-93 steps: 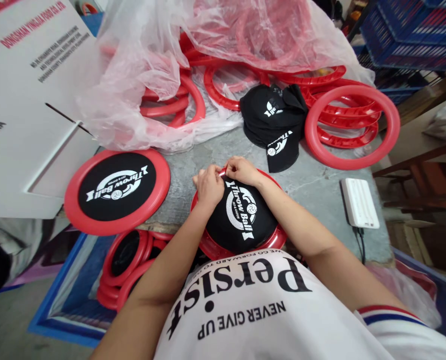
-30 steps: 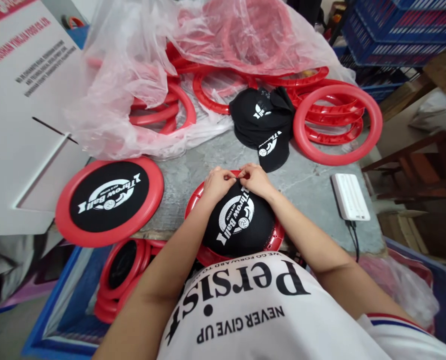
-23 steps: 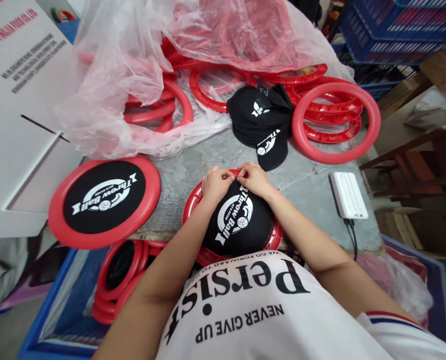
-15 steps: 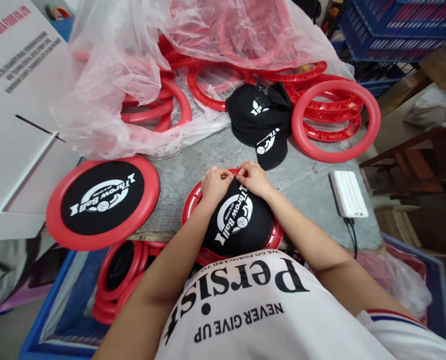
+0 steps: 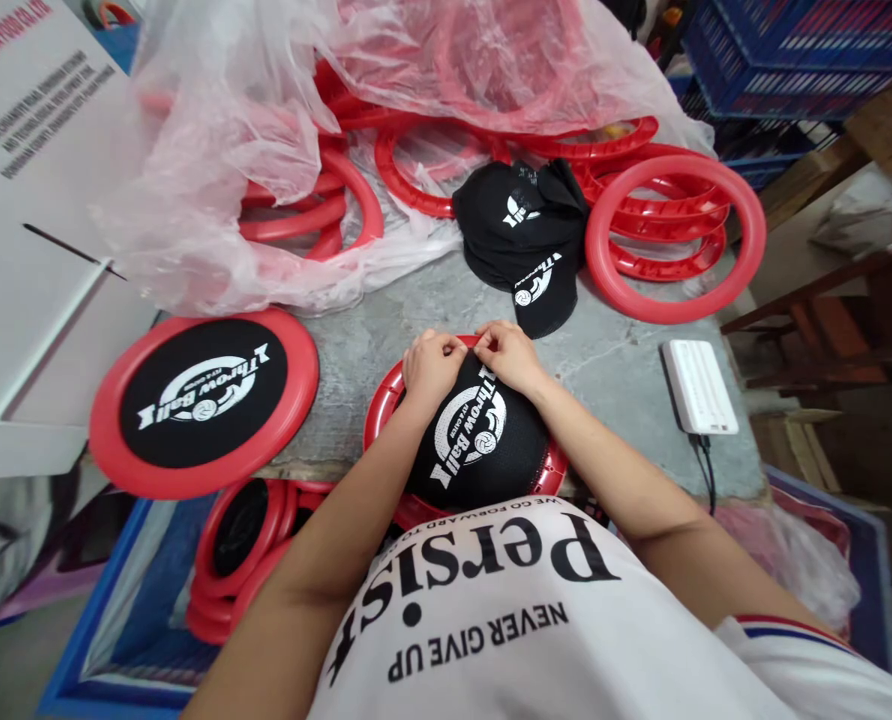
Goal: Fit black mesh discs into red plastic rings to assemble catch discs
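Observation:
A red plastic ring (image 5: 383, 404) lies at the near edge of the grey table (image 5: 618, 370), with a black mesh cloth (image 5: 476, 445) printed "Throw Ball" stretched over it. My left hand (image 5: 431, 365) and my right hand (image 5: 507, 357) sit side by side at the ring's far rim. Both have their fingers curled, pinching the cloth's edge against the rim. A finished red disc with black centre (image 5: 204, 398) rests to the left.
A pile of black printed cloths (image 5: 527, 240) lies behind my hands. Loose red rings (image 5: 675, 235) are stacked at the right and under clear plastic sheeting (image 5: 281, 150). A white power bank (image 5: 698, 386) lies right. Finished discs (image 5: 243, 545) fill a blue crate below. White carton (image 5: 33, 220) at left.
My hands have stayed at the ring's far rim, with fingers shifting slightly along the cloth edge. The view has drifted a little.

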Available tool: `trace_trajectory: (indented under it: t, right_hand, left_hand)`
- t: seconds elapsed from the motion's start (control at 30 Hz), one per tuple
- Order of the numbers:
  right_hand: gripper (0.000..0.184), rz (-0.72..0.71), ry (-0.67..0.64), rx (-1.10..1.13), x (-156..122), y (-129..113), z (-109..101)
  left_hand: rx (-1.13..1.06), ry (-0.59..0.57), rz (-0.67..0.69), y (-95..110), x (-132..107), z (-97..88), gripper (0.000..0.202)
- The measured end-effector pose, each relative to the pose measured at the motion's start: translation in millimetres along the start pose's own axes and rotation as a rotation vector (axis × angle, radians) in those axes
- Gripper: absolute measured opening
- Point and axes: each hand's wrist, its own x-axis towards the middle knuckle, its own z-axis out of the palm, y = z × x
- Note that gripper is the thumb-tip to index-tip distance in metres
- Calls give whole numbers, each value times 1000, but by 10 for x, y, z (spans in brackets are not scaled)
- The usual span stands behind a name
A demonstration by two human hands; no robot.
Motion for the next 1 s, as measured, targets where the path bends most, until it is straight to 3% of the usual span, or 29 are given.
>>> trace_trajectory:
  t: [0.47, 0.67, 0.73, 0.8, 0.9, 1.0]
  right_hand:
    - [18, 70, -32, -143, 33, -69, 20]
    - [14, 0, 13, -136, 44, 23, 62]
    - [18, -7, 20, -120, 31, 42, 58]
    - [18, -21, 22, -111, 21, 51, 53]
    - [18, -30, 37, -106, 18, 56, 60]
    - [19, -14, 56, -107, 2, 52, 75]
  left_hand:
    - [78, -12, -35, 58, 33, 24, 22]
    - [-182, 44, 68, -110, 16, -88, 34]
    - [-86, 110, 112, -171, -99, -190, 39]
    - [119, 148, 135, -214, -258, -273, 30]
    - [321, 118, 141, -255, -466, -306, 14]
    - [354, 90, 149, -297, -504, -260, 18]
